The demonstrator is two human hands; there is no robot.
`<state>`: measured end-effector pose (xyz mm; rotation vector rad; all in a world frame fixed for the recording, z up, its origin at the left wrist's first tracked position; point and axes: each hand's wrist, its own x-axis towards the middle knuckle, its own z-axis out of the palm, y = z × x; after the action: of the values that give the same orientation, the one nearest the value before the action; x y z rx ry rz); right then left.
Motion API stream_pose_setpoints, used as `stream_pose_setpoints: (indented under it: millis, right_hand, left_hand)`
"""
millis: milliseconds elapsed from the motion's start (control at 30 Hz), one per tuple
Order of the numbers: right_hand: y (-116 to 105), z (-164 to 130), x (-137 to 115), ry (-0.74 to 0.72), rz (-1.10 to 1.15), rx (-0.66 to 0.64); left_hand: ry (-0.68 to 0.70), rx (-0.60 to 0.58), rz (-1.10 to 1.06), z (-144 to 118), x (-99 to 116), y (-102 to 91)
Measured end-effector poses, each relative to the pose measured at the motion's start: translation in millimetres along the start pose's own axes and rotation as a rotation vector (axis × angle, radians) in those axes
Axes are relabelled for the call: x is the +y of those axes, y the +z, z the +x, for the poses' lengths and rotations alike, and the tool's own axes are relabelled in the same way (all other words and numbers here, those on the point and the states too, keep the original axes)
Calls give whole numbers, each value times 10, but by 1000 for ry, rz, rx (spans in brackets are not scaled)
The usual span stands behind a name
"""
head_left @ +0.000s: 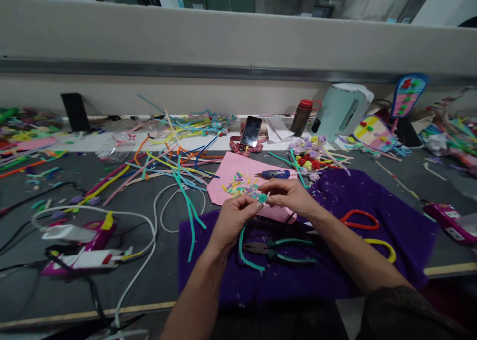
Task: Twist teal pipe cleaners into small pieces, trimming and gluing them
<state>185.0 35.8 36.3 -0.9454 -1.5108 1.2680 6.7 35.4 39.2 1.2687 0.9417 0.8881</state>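
Pinching a teal coil (263, 198), too small to read for facing, at 5 o'clock from the view's centre, over the near part of a pink sheet (220, 183), with the fingers of the left hand (235, 216) from 8 o'clock and right hand (291, 196) from 3, all but closed on it. Trailing a teal stem (241, 243) below the left hand, lengthwise toward 6 o'clock, then curved toward 4 at the free end, beside pliers (269, 248) pointed toward 9 on a purple cloth (365, 191).
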Motion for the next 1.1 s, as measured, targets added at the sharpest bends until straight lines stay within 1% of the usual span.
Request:
stream_pose_setpoints:
  millis: [100,200,667,900,967,1033,1100]
  right_hand:
    - [2,-3,1,-15,-7,-29]
    - [3,-3,-5,-15,-13,-30]
    - [30,6,9,-13,-40,-31]
    - [60,1,26,17,42,-34]
    - [60,-1,3,33,74,-47]
    - [51,5,-11,55,77,-37]
    - [36,19,-3,69,62,49]
  left_hand:
    - [27,24,32,-7,3,8]
    - [24,38,35,-12,0,13]
    - [24,31,50,-3,-21,1]
    - [36,31,45,-11,-10,5]
    - [27,42,1,-11,-5,-9]
    - [-21,34,-89,-9,1,-36]
    - [-97,11,-199,-4,5,-72]
